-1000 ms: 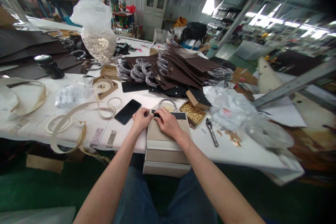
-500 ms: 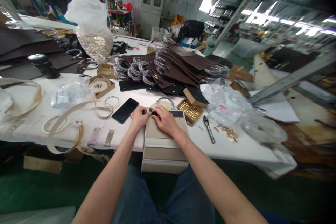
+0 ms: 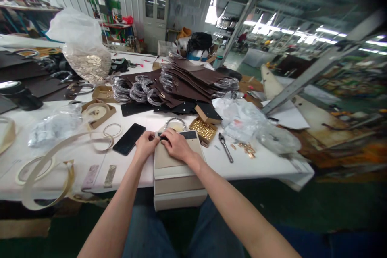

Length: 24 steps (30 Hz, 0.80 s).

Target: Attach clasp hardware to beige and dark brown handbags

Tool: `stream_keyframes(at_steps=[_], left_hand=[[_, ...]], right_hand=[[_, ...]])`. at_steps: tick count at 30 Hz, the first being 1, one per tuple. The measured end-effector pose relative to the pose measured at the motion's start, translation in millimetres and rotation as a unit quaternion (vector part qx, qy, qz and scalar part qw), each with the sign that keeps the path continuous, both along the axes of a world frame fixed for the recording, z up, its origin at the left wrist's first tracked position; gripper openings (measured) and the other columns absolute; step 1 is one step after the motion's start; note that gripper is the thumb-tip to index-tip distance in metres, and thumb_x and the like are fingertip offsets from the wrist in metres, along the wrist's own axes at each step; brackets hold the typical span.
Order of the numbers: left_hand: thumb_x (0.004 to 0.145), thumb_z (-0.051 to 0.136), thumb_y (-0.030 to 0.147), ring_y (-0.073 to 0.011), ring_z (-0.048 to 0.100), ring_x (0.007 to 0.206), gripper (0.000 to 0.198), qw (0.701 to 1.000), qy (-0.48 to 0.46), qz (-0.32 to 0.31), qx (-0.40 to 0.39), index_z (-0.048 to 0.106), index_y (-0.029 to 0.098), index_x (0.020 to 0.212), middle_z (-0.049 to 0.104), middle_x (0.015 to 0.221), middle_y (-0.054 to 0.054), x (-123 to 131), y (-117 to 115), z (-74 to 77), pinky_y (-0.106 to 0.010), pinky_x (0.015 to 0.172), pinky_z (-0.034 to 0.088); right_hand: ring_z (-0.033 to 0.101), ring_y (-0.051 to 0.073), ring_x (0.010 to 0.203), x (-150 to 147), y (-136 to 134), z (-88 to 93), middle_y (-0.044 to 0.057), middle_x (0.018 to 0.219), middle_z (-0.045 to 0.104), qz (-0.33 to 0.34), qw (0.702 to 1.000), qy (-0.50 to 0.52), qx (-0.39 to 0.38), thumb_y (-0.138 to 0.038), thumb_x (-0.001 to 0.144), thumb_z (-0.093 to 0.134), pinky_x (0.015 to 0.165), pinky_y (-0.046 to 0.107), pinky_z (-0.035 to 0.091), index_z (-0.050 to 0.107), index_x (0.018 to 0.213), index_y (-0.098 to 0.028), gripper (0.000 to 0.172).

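Observation:
A beige handbag [image 3: 173,157], boxy and folded, lies over the table's front edge, its lower part hanging toward my lap. Along its far edge runs a black strip [image 3: 191,134] with small studs or holes. Beyond that rises a curved handle [image 3: 175,120] in clear wrap. My left hand [image 3: 146,145] pinches the left end of the strip at the bag's corner. Close beside it, my right hand [image 3: 177,145] has its fingers bent down onto the same strip, palm over the bag. Anything small between the fingertips is hidden.
Left of my hands lie a black phone [image 3: 129,139] and rolls of tape [image 3: 96,112]. To the right are a box of gold studs [image 3: 204,130], a metal hand tool [image 3: 225,148], and gold pieces [image 3: 248,150]. Brown panels [image 3: 193,76] with wrapped handles are stacked behind.
The camera view has turned a little, so everything sits further left and slightly lower. Both hands stay at the strip's left end, with little visible change in their grip.

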<state>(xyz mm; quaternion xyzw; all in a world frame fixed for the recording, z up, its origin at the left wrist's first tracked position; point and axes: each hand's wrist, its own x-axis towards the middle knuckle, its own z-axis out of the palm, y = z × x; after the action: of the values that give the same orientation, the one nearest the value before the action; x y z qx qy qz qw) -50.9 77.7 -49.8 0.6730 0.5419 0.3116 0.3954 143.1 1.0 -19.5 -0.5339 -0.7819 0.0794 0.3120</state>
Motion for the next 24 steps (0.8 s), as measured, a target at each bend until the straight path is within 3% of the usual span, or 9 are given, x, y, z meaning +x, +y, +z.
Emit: stream_keyframes(at_steps=[14,24], left_hand=[[0.089,0.076,0.043,-0.0271,0.073,0.096,0.023,1.0,0.022,0.013,-0.009,0.078,0.023,0.098,0.079,0.094,-0.003,5.6,-2.8,11.1,-0.038,0.094,0.05],[0.086,0.074,0.048,-0.0272,0.071,0.094,0.027,1.0,0.022,-0.005,0.02,0.076,0.023,0.097,0.075,0.09,-0.003,7.2,-3.3,13.3,-0.036,0.086,0.053]], right_hand=[[0.066,0.028,0.117,1.6,0.3,3.5,0.009,0.127,0.068,-0.013,1.0,-0.019,0.009,-0.015,0.108,0.07,0.103,0.041,0.055,0.065,0.127,-0.023,0.021],[0.066,0.027,0.112,5.5,-2.7,7.5,0.008,0.123,0.069,-0.024,1.0,-0.017,0.011,-0.017,0.11,0.069,0.1,0.039,0.053,0.066,0.123,-0.022,0.015]])
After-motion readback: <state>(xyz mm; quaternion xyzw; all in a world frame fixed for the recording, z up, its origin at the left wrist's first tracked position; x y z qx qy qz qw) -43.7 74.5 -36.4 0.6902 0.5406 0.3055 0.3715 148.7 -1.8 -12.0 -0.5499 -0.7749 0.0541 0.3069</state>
